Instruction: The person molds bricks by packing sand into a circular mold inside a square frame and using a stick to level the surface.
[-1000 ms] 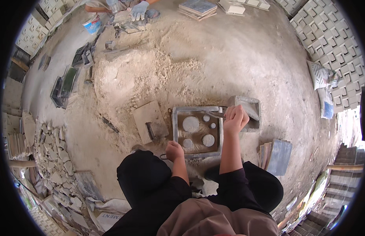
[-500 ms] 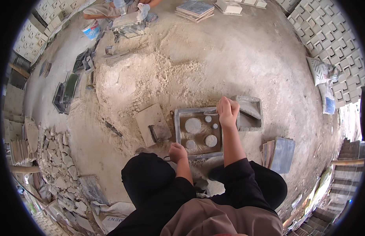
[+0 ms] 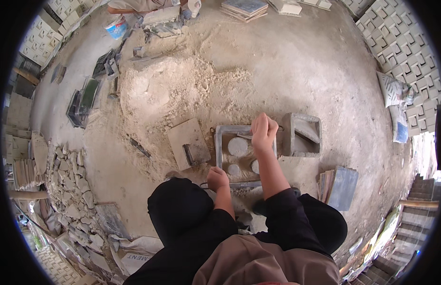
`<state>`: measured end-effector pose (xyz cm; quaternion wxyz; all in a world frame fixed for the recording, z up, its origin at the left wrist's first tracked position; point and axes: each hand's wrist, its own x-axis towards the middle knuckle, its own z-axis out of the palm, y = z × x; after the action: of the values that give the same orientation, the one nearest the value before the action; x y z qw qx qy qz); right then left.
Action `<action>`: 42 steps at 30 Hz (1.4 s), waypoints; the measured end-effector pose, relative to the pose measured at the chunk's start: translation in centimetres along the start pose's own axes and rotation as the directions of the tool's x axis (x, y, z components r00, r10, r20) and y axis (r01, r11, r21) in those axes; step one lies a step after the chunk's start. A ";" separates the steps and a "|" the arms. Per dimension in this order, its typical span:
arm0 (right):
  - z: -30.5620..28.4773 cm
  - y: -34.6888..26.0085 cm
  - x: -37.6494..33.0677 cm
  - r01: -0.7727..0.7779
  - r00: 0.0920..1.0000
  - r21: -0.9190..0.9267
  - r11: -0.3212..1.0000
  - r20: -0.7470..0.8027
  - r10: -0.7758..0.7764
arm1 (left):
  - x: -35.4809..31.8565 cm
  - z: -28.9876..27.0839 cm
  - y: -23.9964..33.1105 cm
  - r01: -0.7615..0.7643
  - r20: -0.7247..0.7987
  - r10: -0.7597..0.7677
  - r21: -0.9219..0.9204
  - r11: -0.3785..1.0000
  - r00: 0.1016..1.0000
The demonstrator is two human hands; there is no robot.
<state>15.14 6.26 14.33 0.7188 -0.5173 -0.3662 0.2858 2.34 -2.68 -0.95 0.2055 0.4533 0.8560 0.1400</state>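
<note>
A rectangular grey metal mould frame (image 3: 218, 147) lies on the ground before me. Inside it, round pale discs (image 3: 237, 147) rise from a sandy, dusty bed. At its near left corner my left hand (image 3: 218, 178) is closed in a fist around a dark metal handle (image 3: 204, 185), of which only a loop shows. My right hand (image 3: 263, 134) is closed above the frame's far right part and hides some of the discs. A thin pale piece sticks out to the left of its fingers; what it holds cannot be made out.
A square board (image 3: 184, 140) with a handle lies left of the frame, by a heap of pale powder (image 3: 154, 88). To the right stand a grey trough (image 3: 288, 135) and stacked plates (image 3: 341, 187). Broken slabs (image 3: 71, 185) are piled at left. A person's hand (image 3: 194, 6) shows far off.
My right hand has moved left, from the frame's far right corner to over its inside, uncovering a handle there. My left hand stays at the near left corner. The whole view has shifted slightly.
</note>
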 end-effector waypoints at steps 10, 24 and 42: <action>0.6 -1.9 0.3 -0.114 0.983 -0.026 0.993 -0.149 0.109 | 0.1 0.2 -0.4 0.019 0.044 -0.018 -0.020 1.000 0.999; -3.6 -2.2 -4.3 0.093 0.989 -0.139 0.986 -0.105 -0.108 | 0.3 0.0 -0.4 0.059 0.123 -0.057 -0.011 0.998 0.991; -5.5 -3.3 -4.8 -0.073 0.956 0.058 0.996 0.288 0.053 | 0.1 -0.2 0.0 0.026 0.069 -0.025 -0.010 1.000 0.997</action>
<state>17.10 -1.45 15.28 0.6660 -0.4572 -0.4397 0.3925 2.15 -2.60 -0.80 0.2390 0.4457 0.8534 0.1264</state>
